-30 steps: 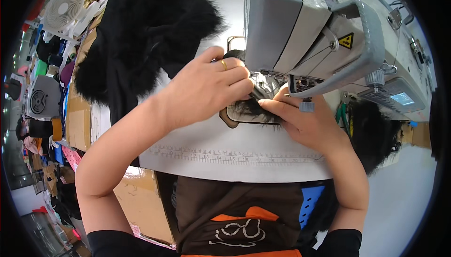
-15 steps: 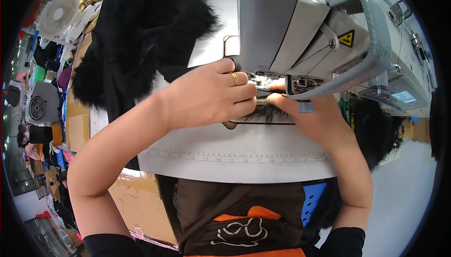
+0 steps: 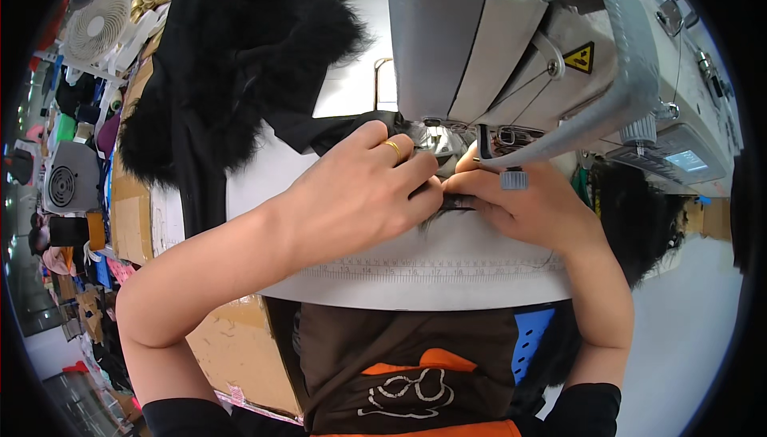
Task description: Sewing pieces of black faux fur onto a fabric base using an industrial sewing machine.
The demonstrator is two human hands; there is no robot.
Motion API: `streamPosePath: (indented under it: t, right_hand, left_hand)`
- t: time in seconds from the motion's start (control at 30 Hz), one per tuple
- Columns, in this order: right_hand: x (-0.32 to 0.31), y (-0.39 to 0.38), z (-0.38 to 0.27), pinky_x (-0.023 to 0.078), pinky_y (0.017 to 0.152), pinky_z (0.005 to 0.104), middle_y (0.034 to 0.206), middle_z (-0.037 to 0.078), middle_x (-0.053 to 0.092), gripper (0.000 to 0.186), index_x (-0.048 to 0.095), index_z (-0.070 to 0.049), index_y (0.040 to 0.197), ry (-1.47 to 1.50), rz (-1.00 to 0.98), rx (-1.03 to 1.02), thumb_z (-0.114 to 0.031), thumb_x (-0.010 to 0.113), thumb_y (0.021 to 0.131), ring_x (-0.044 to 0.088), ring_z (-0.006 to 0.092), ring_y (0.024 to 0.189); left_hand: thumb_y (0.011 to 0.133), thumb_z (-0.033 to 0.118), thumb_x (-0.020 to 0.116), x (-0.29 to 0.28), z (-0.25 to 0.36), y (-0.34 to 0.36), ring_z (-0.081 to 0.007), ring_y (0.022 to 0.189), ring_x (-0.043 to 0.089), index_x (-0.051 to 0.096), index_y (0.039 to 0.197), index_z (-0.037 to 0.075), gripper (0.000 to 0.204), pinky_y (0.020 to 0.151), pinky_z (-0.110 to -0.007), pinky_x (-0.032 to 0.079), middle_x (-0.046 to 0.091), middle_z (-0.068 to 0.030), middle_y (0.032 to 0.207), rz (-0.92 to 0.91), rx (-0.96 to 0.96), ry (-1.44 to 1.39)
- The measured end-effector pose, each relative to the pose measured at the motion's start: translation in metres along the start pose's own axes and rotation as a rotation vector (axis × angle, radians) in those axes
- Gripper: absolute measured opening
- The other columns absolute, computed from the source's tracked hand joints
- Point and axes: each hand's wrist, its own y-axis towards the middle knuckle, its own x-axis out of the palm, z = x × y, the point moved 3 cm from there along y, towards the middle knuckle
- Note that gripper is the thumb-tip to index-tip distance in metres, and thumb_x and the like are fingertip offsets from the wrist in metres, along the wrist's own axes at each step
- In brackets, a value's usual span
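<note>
A grey and white sewing machine [image 3: 435, 37] stands over a white table, its lit needle area [image 3: 435, 140] just beyond my fingers. My left hand [image 3: 359, 185], with a gold ring, pinches the edge of a black fur-trimmed fabric piece [image 3: 319, 129] in front of the presser foot. Close beside it, my right hand [image 3: 523, 201] grips the same fabric edge between thumb and fingers. Dark fur wisps poke out below the fingertips. Much of the held edge is hidden by my hands.
Black fur and cloth [image 3: 248, 53] lie heaped at the left of the table. More black fur [image 3: 631, 213] hangs at the right. A ruler strip [image 3: 399, 271] runs along the near edge. Cardboard boxes [image 3: 240, 349] and a white fan [image 3: 97, 28] are at the left.
Both hands have drawn slightly toward me, away from the needle, with the fabric edge between them. My left fingers curl more, and more of the lit needle area shows.
</note>
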Motion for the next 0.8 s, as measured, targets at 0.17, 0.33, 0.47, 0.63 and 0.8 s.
streamPosePath:
  t: [0.17, 0.33, 0.47, 0.63, 0.8]
  right_hand:
    - [-0.001, 0.000, -0.002, 0.055, 0.080, 0.0410, 0.100, 0.003, 0.071, 0.037, 0.076, -0.015, 0.113, -0.034, -0.007, -0.031, 0.001, 0.077, 0.079, 0.070, 0.0286, 0.094]
    - [0.000, 0.000, -0.001, 0.055, 0.080, 0.0404, 0.101, 0.004, 0.071, 0.038, 0.076, -0.017, 0.113, -0.082, 0.002, 0.013, 0.003, 0.074, 0.081, 0.070, 0.0285, 0.095]
    - [-0.003, 0.001, -0.002, 0.054, 0.080, 0.0405, 0.105, 0.004, 0.071, 0.038, 0.077, -0.019, 0.112, -0.103, -0.006, 0.071, 0.004, 0.073, 0.082, 0.070, 0.0279, 0.098]
    - [-0.004, 0.002, -0.002, 0.055, 0.083, 0.0392, 0.112, 0.003, 0.074, 0.036, 0.078, -0.018, 0.111, -0.102, 0.051, -0.002, 0.003, 0.072, 0.081, 0.071, 0.0267, 0.102]
    - [0.001, 0.003, 0.002, 0.056, 0.087, 0.0386, 0.118, 0.006, 0.076, 0.035, 0.080, -0.018, 0.119, 0.021, -0.040, 0.277, -0.002, 0.072, 0.089, 0.072, 0.0254, 0.106]
  left_hand:
    - [0.088, 0.016, 0.067, -0.001, -0.014, -0.003, -0.0201, 0.099, 0.065, 0.069, 0.102, 0.010, 0.016, 0.090, -0.034, 0.046, 0.064, -0.0030, 0.103, -0.023, -0.041, -0.176]
    - [0.088, 0.015, 0.065, 0.005, -0.031, -0.002, -0.0202, 0.100, 0.065, 0.068, 0.101, 0.009, 0.014, 0.090, -0.033, 0.047, 0.064, -0.0024, 0.103, -0.042, -0.025, -0.046]
    - [0.087, 0.015, 0.066, 0.004, -0.018, 0.000, -0.0173, 0.098, 0.064, 0.068, 0.099, 0.009, 0.013, 0.086, -0.033, 0.046, 0.064, -0.0024, 0.101, -0.010, 0.048, -0.036]
    - [0.086, 0.015, 0.066, 0.000, -0.002, -0.004, -0.0168, 0.096, 0.063, 0.067, 0.100, 0.007, 0.016, 0.082, -0.033, 0.045, 0.064, -0.0026, 0.099, -0.049, -0.009, -0.033]
    - [0.086, 0.016, 0.066, 0.011, -0.003, -0.003, -0.0207, 0.095, 0.064, 0.066, 0.100, 0.006, 0.017, 0.090, -0.035, 0.045, 0.066, -0.0043, 0.092, -0.112, -0.050, 0.123]
